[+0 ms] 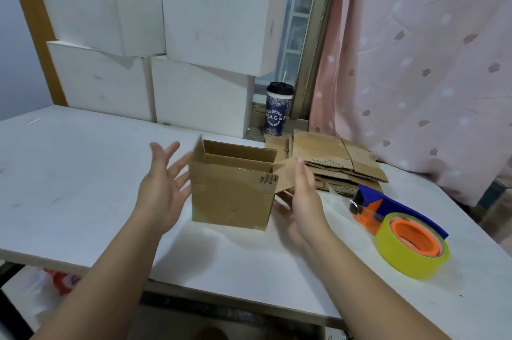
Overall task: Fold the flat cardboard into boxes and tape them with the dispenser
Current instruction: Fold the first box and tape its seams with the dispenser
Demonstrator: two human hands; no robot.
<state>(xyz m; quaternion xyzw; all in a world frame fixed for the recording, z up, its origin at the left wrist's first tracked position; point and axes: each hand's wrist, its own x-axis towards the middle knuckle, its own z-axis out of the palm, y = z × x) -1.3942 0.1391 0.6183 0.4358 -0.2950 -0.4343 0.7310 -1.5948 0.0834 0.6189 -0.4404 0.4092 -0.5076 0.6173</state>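
The small brown cardboard box (232, 198), left open and ungripped mid-way along the white table (83, 173) between the spread-fingered left hand (163, 190) and straight-fingered right hand (303, 201), could be skewed if its flaps (285, 173) are pressed unevenly.

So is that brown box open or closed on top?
Open: the cardboard box stands upright with its top flaps raised, and its inside shows.

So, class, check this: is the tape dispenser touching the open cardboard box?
Apart. The head view shows a strip of bare white table between the tape dispenser and the cardboard box, with the right hand in that gap.
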